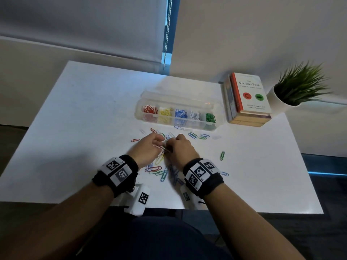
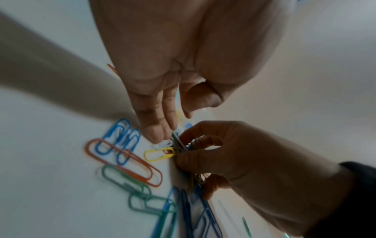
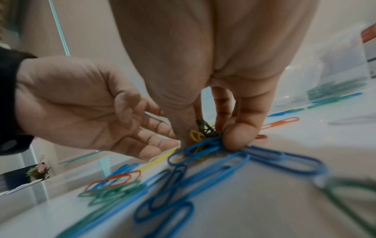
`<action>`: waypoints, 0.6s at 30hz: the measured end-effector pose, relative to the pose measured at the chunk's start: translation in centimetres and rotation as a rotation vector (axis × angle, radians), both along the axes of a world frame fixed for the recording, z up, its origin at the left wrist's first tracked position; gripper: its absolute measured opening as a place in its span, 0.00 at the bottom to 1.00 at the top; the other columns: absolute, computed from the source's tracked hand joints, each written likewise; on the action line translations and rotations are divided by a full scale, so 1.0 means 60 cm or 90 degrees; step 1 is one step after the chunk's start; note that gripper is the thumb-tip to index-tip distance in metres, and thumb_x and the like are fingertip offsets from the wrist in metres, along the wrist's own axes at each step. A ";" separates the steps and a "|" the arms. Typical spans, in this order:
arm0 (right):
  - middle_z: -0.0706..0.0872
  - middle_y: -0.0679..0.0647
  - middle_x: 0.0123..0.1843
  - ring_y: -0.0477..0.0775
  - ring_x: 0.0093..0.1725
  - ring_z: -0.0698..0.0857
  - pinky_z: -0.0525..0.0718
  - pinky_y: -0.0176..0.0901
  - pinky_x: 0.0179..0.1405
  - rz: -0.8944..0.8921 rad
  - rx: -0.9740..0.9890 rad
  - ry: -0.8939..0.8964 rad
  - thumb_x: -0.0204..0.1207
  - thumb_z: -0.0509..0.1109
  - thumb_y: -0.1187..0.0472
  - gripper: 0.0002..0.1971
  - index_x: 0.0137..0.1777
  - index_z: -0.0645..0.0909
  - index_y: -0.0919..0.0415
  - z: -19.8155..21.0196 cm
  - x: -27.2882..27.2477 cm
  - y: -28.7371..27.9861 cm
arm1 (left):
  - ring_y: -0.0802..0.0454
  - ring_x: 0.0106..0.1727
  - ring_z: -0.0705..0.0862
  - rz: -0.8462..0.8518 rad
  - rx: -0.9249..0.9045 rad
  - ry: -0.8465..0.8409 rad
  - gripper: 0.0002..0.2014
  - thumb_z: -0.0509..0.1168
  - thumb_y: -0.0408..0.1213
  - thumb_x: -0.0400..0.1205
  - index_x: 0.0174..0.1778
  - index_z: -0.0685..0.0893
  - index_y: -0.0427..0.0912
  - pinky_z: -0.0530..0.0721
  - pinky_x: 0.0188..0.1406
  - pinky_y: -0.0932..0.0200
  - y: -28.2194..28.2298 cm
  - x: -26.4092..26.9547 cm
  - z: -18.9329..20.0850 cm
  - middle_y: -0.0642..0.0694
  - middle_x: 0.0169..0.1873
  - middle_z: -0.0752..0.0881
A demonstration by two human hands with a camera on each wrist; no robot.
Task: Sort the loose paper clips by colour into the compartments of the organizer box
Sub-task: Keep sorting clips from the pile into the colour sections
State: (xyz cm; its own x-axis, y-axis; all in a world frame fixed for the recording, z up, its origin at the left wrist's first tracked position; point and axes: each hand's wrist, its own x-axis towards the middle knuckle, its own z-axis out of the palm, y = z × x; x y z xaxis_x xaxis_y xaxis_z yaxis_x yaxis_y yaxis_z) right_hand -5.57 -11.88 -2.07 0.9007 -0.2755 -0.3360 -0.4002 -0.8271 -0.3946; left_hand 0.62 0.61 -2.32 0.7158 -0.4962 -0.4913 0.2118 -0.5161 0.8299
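Note:
The clear organizer box point(image 1: 138, 113) stands mid-table with red, yellow, blue, white and green clips in separate compartments. Both hands meet in front of it over the loose paper clips point(image 1: 155, 170). My right hand point(image 1: 174, 145) point(image 3: 209, 138) pinches a mixed bunch of clips point(image 2: 179, 145) point(image 3: 205, 128) just above the table, and a yellow clip point(image 2: 158, 154) sticks out of the bunch. My left hand point(image 1: 159, 142) point(image 2: 173, 127) has its fingers nearly straight, with the tips at that bunch. Whether they grip any clip is hidden.
More clips lie by the box front point(image 1: 197, 136). A single green one point(image 1: 222, 155) lies to the right and a red one point(image 1: 135, 140) to the left. Stacked books point(image 1: 249, 98) and a potted plant point(image 1: 298, 87) stand at the back right. The box lid point(image 1: 178, 98) lies open behind the box.

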 end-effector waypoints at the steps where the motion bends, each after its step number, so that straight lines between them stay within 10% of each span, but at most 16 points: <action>1: 0.74 0.59 0.55 0.65 0.55 0.79 0.83 0.52 0.52 -0.004 0.004 0.003 0.79 0.65 0.61 0.09 0.56 0.83 0.55 0.002 0.002 0.000 | 0.49 0.55 0.84 0.007 0.000 -0.005 0.17 0.62 0.25 0.79 0.50 0.79 0.55 0.83 0.61 0.44 0.001 0.000 -0.001 0.51 0.53 0.84; 6: 0.74 0.60 0.59 0.65 0.60 0.78 0.82 0.54 0.55 0.000 0.002 0.020 0.76 0.68 0.56 0.14 0.61 0.79 0.54 0.017 0.001 -0.002 | 0.47 0.56 0.84 0.037 -0.007 -0.021 0.17 0.63 0.25 0.78 0.49 0.80 0.55 0.83 0.61 0.44 0.006 0.002 0.000 0.50 0.53 0.84; 12: 0.61 0.54 0.73 0.63 0.68 0.66 0.81 0.63 0.52 0.129 -0.053 0.104 0.51 0.86 0.47 0.57 0.78 0.56 0.35 0.020 -0.022 0.000 | 0.50 0.55 0.84 0.042 0.009 -0.028 0.18 0.62 0.25 0.77 0.48 0.80 0.57 0.83 0.60 0.43 0.014 0.007 0.000 0.55 0.51 0.84; 18: 0.69 0.56 0.66 0.63 0.62 0.72 0.82 0.57 0.55 0.159 -0.043 0.040 0.69 0.77 0.55 0.30 0.71 0.73 0.42 0.006 -0.016 -0.006 | 0.49 0.55 0.83 0.040 0.022 -0.037 0.18 0.63 0.29 0.77 0.57 0.79 0.56 0.81 0.63 0.43 0.015 0.012 0.003 0.58 0.53 0.80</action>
State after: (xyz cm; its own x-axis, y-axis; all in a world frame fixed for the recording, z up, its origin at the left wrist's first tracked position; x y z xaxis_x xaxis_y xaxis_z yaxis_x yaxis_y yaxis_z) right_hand -6.52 -12.21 -1.70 0.9216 -0.0715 -0.3814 -0.2027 -0.9268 -0.3162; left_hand 1.31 1.52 -2.15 0.7729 -0.4328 -0.4640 0.1963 -0.5324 0.8234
